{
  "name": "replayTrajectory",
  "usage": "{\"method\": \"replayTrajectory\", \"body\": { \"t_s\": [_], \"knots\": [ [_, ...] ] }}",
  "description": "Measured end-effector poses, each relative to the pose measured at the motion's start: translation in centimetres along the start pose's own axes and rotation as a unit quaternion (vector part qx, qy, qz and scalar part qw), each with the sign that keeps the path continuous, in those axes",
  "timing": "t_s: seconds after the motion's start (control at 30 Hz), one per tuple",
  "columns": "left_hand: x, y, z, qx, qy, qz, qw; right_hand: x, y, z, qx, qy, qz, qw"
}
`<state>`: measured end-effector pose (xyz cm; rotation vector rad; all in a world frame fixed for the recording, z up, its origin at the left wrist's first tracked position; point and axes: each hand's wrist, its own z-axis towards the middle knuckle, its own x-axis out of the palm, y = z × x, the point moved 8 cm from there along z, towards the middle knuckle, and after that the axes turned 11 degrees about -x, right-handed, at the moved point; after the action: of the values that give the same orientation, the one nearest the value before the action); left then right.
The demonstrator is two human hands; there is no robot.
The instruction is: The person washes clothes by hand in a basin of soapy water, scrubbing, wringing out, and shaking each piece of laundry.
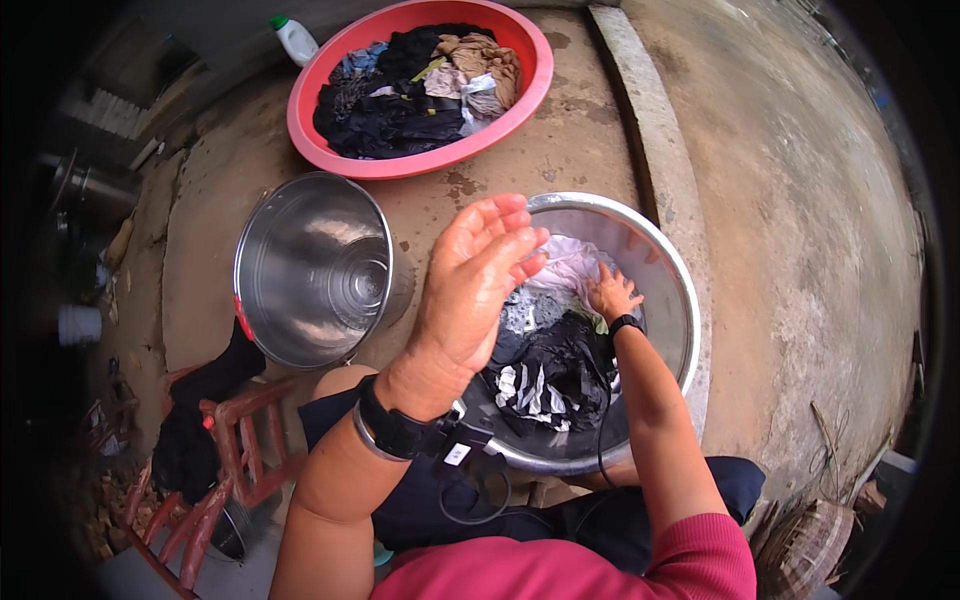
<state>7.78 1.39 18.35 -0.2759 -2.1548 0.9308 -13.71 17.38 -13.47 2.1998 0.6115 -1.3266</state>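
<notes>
A large metal basin (686, 315) before me holds wet clothes. My left hand (480, 281) is raised over its left rim, wet, fingers loosely curled and apart, holding nothing; a black band with a small device is on that wrist. Inside the basin, my right hand (613, 292) spreads its fingers on the right edge of a pale pink cloth (566, 262), without a visible grip. Nearer to me lies a black garment (559, 352) with white stripes, and a dark grey cloth (521, 311) with suds is beside it.
Beyond stands a red plastic tub (420, 165) full of clothes, with a white bottle (297, 41) with green cap behind it. An open metal bucket (315, 270) is at left, above a red wooden chair (251, 435). A low concrete curb (660, 127) runs right of the basin.
</notes>
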Motion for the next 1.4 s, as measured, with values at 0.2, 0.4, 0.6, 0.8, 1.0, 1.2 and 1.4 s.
{"method": "replayTrajectory", "body": {
  "t_s": [0.2, 0.4, 0.6, 0.8, 1.0, 1.2, 1.4],
  "knots": [
    [1.3, 1.8, 1.5, -0.009, -0.005, 0.039, 0.999, 4.0, 3.5, -0.1, -0.092, 0.095, 0.033, 0.991],
    [1.1, 5.2, 2.6, 0.036, -0.017, 0.169, 0.985, -9.8, 9.2, -6.0, -0.186, -0.094, 0.280, 0.937],
    [1.4, 10.4, 4.3, 0.022, -0.024, 0.391, 0.920, -19.9, 10.6, -11.6, -0.228, -0.076, 0.495, 0.835],
    [3.8, 12.8, 2.9, -0.061, 0.112, 0.327, 0.936, -27.9, 10.3, -19.8, -0.280, -0.117, 0.594, 0.745],
    [4.3, 11.2, 2.1, -0.016, 0.062, 0.322, 0.944, -20.9, 0.2, -21.5, -0.072, -0.223, 0.655, 0.718],
    [5.9, 10.9, -0.7, 0.125, 0.155, 0.459, 0.866, -9.2, 5.1, -23.5, 0.082, 0.112, 0.847, 0.513],
    [6.6, 14.8, 0.3, 0.025, 0.259, 0.363, 0.895, -9.0, 6.1, -21.1, 0.060, 0.109, 0.917, 0.379]
  ]
}}
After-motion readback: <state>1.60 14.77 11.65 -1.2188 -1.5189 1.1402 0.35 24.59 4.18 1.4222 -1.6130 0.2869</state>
